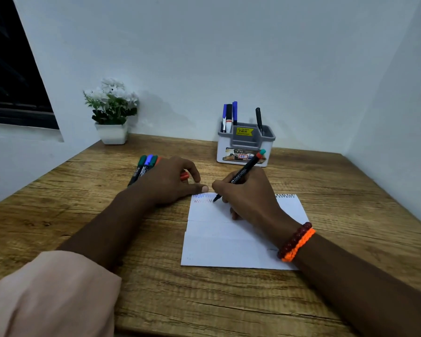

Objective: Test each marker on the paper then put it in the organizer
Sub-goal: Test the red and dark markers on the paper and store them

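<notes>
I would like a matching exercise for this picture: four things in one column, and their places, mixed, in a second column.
Things:
1. plant
2. organizer
3. marker
4. paper

Places:
A. in the right hand
B. far left, by the wall
C. flat under the right hand
D. far side of the table, right of the plant

Pairs: 1-B, 2-D, 3-A, 4-C

Wooden bench (229, 300) spans the lower frame. White pot of white flowers (111, 112) stands upper left, beside a dark window (12, 69). Pale walls (229, 57) behind.
</notes>
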